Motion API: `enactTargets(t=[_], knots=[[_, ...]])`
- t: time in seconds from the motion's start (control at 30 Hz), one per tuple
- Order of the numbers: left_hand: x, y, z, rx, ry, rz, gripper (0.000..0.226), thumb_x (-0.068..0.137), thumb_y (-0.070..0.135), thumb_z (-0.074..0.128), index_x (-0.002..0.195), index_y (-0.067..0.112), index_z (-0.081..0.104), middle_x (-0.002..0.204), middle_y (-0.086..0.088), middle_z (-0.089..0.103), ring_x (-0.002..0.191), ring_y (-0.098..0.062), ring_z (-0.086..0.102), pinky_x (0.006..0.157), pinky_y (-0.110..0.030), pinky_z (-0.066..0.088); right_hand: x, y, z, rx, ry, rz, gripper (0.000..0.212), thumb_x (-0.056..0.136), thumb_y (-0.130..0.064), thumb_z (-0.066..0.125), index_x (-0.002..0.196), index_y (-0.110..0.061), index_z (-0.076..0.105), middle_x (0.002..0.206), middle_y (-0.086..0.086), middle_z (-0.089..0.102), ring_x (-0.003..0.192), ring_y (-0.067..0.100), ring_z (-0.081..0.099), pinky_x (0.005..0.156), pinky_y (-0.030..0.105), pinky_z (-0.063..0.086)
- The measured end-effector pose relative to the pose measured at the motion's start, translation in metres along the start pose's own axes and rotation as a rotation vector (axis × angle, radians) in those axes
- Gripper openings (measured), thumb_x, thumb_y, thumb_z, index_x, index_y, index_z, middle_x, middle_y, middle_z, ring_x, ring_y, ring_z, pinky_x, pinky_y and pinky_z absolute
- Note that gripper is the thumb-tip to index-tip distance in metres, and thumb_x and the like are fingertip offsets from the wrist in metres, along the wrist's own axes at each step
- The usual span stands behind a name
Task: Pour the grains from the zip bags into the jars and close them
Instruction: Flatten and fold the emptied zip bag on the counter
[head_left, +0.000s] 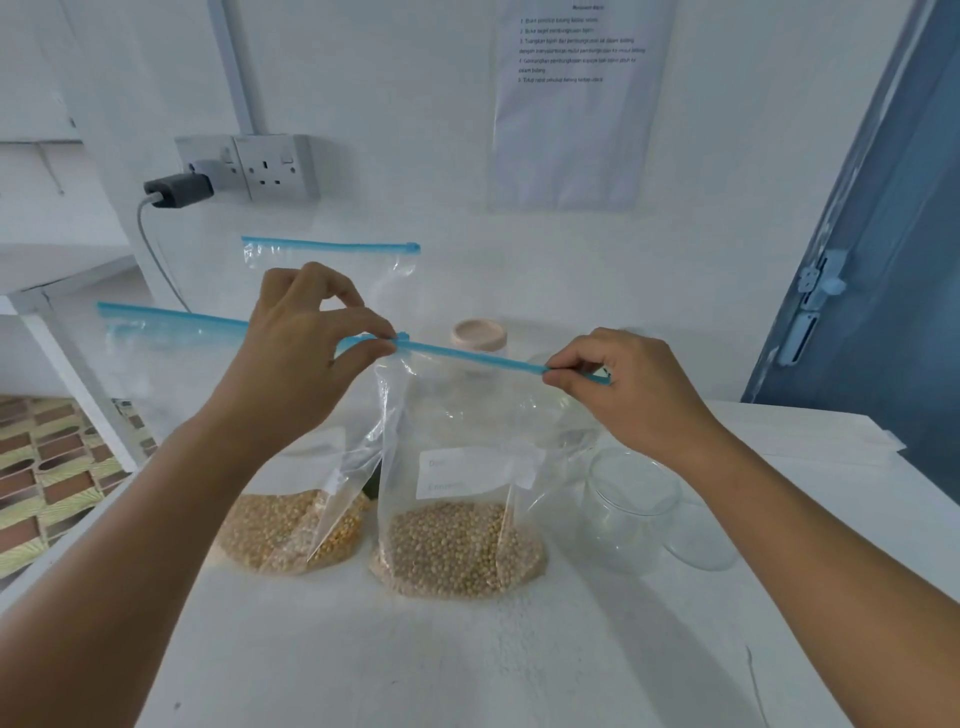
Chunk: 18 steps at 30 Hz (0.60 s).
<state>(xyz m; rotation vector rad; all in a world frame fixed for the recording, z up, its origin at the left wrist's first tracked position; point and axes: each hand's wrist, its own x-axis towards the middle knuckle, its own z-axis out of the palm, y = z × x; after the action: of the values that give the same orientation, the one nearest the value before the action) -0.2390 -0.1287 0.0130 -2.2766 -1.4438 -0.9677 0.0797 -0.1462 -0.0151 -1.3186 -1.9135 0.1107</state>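
A clear zip bag (457, 467) with a blue zip strip stands on the white table (415, 665), pale round grains filling its bottom. My left hand (306, 353) pinches the slider at the left end of its strip. The strip's right end is pinched by my right hand (618, 384). To the left stands a second zip bag (291, 525) holding yellow kernels. A third zip bag (332, 270) stands behind, near the wall. An open glass jar (628, 509) sits right of the held bag. Behind that bag is a jar with a beige lid (478, 335).
A wall socket with a black charger (179, 189) and cable sits at the back left. A printed sheet (571, 104) hangs on the wall. A blue door (883, 260) stands at the right. A patterned floor shows beyond the table's left edge.
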Motion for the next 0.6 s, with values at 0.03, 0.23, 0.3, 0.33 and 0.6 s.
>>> enactTargets(t=[0.03, 0.23, 0.3, 0.33, 0.6], knots=[[-0.001, 0.000, 0.001, 0.008, 0.010, 0.005, 0.022, 0.095, 0.037, 0.068, 0.110, 0.026, 0.081, 0.119, -0.002, 0.053, 0.123, -0.034, 0.039, 0.104, -0.040, 0.032, 0.000, -0.002, 0.000, -0.034, -0.017, -0.026, 0.005, 0.092, -0.033, 0.078, 0.096, -0.032, 0.080, 0.087, -0.016, 0.069, 0.085, 0.004, 0.064, 0.086, 0.038, 0.052], [-0.010, 0.005, 0.006, -0.028, 0.128, -0.008, 0.020, 0.096, 0.031, 0.071, 0.112, 0.023, 0.081, 0.123, -0.011, 0.052, 0.119, -0.039, 0.042, 0.102, -0.043, 0.038, 0.012, -0.021, -0.001, -0.176, -0.089, -0.191, 0.014, 0.097, -0.038, 0.070, 0.107, -0.034, 0.079, 0.093, -0.010, 0.071, 0.080, 0.017, 0.064, 0.085, 0.040, 0.048], [-0.016, 0.017, 0.006, -0.039, 0.189, -0.054, 0.027, 0.097, 0.033, 0.071, 0.122, 0.025, 0.076, 0.128, -0.013, 0.049, 0.121, -0.038, 0.040, 0.105, -0.044, 0.039, 0.014, -0.024, 0.003, -0.219, -0.119, -0.198, 0.011, 0.098, -0.035, 0.069, 0.100, -0.032, 0.079, 0.090, -0.011, 0.070, 0.076, 0.017, 0.063, 0.086, 0.043, 0.049], [-0.021, 0.027, 0.005, -0.066, 0.214, -0.106, 0.036, 0.096, 0.035, 0.072, 0.131, 0.027, 0.070, 0.130, -0.013, 0.047, 0.122, -0.036, 0.039, 0.106, -0.041, 0.036, 0.015, -0.025, 0.005, -0.195, -0.128, -0.162, 0.009, 0.098, -0.035, 0.069, 0.097, -0.032, 0.078, 0.088, -0.013, 0.068, 0.077, 0.015, 0.063, 0.084, 0.042, 0.051], [-0.046, 0.109, 0.019, -0.990, -0.112, -0.699, 0.034, 0.089, 0.058, 0.070, 0.098, 0.025, 0.074, 0.085, 0.005, 0.076, 0.068, -0.005, 0.060, 0.074, -0.029, 0.048, 0.019, -0.039, -0.009, 0.205, -0.228, 0.124, 0.015, 0.089, -0.032, 0.082, 0.079, -0.022, 0.076, 0.070, -0.005, 0.071, 0.066, 0.010, 0.063, 0.078, 0.047, 0.061]])
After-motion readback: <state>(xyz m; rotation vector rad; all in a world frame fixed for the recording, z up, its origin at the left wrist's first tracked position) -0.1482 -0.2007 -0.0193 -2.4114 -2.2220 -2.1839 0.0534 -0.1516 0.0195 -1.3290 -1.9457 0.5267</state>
